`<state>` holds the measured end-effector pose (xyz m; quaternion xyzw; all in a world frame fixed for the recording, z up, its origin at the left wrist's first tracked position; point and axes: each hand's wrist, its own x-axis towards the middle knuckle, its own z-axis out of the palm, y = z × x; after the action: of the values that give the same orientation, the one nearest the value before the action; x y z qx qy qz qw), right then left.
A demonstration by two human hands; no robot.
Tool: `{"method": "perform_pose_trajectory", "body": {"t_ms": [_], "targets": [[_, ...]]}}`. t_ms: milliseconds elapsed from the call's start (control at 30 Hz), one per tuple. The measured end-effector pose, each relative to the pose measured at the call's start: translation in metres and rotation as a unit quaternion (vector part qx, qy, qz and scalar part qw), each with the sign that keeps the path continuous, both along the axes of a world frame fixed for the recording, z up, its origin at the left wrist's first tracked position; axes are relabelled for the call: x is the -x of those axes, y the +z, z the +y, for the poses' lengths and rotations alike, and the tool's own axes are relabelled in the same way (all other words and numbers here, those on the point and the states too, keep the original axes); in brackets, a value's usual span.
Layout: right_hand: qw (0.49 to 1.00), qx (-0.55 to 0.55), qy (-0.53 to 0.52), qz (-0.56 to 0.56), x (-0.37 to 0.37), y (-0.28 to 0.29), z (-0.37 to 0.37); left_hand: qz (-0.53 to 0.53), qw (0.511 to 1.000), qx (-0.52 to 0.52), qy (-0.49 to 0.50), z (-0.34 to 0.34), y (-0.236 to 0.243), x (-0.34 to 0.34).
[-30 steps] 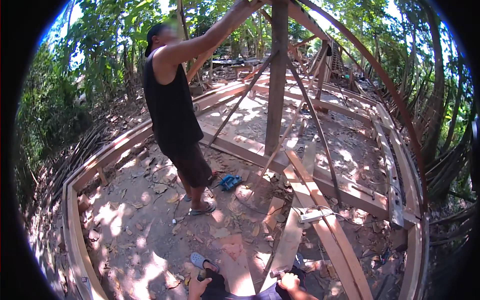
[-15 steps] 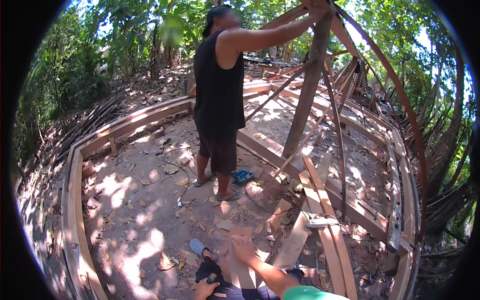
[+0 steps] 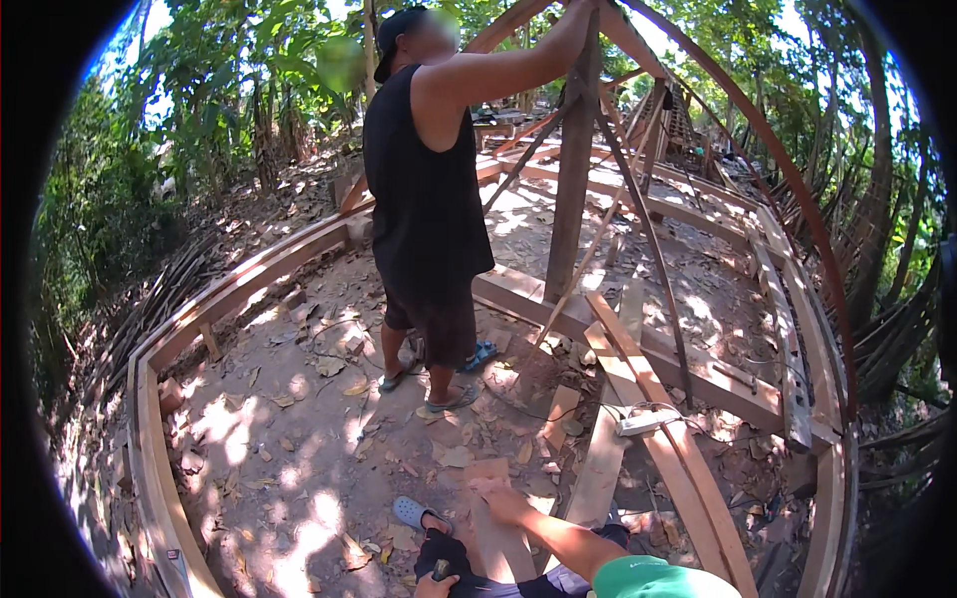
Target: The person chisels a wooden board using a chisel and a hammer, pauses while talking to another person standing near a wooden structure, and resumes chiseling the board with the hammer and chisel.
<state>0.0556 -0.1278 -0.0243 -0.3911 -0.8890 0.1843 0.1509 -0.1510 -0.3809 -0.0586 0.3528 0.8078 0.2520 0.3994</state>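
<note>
While right hand [image 3: 506,502] touches board [image 3: 501,546], long axis points forward, slightly left.

Right hand [image 3: 505,505] is off the lap, where it was a second ago, and now lies on the far part of the board [image 3: 503,550] between the legs, arm stretched out, green sleeve [image 3: 653,578] come into view. Co-worker [image 3: 424,189] shows nearer the upright post [image 3: 571,199], a leg now partly hiding the blue tool [image 3: 482,353] that showed whole before.
</note>
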Motion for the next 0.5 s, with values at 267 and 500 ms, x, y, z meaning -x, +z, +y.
{"method": "perform_pose_trajectory", "body": {"t_ms": [267,500], "targets": [[0.983,0.175,0.010,-0.057,-0.004,0.015,0.020,-0.001,0.998,0.049,-0.031,-0.001,0.069,-0.024],[0.995,0.071,0.067,-0.004,-0.020,-0.032,0.039,0.023,0.998,0.050,-0.011,0.035,0.021,-0.023]]}}
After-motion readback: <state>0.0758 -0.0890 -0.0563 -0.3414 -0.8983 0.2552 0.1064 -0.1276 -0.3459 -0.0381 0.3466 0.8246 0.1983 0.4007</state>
